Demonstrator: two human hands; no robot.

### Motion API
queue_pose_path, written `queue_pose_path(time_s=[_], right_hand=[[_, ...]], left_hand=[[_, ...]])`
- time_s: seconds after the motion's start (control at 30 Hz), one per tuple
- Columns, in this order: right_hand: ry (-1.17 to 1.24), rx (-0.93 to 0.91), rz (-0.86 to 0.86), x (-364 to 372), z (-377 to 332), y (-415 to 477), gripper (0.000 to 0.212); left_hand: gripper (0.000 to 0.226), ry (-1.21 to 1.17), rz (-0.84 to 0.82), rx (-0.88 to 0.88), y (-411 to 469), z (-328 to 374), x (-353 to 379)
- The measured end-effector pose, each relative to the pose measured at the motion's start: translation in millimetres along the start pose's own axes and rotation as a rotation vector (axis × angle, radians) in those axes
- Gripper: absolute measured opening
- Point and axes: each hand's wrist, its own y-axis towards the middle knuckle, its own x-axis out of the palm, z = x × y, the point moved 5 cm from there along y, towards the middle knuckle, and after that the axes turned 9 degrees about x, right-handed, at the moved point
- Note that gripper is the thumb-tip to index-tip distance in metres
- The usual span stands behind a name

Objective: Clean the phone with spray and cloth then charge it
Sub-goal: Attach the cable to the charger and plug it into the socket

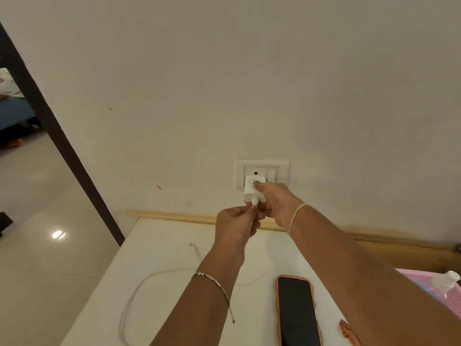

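The white table [154, 248] carries a phone [296, 313], a looped white cable [136, 288] and a cloth [349, 332].

Tabletop [259, 260] lies open between cable [129, 303] and phone [296, 313]; basket [451, 299] crowds the right.

**Charger at the socket, phone waiting on the table**

I've got the white charger adapter [254, 189] up against the wall socket [282, 166]. My right hand [274, 201] grips it, thumb on its front face. My left hand [235, 223] pinches the plug of the white cable [139, 283] right at the adapter's underside. The cable loops wide across the white table [162, 258], and its free end lies loose, well apart from the phone [298, 312]. The phone lies flat, dark screen up, in a peach case. A peach cloth [348, 329] peeks out just to its right. The spray bottle [446, 279], clear with a white top, shows at the pink basket [451, 300] on the far right.
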Motion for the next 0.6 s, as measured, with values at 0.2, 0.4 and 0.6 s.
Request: queue_pose_path(time_s=[0.2,0.4,0.6], right_hand=[[-0.01,0.012,-0.021,-0.2,0.5,3.6,0.028],[-0.006,0.01,-0.071,-3.6,4.0,-1.3,0.032],[-0.038,0.046,-0.142,-9.9,22.2,-12.1,0.041]], left_hand=[[0.017,0.025,0.006,0.013,2.7,-5.9,1.4],[0.017,0.039,0.025,0.029,1.1,-7.6,2.0],[0.015,0.097,0.039,0.052,-5.2,-7.2,-1.4]])
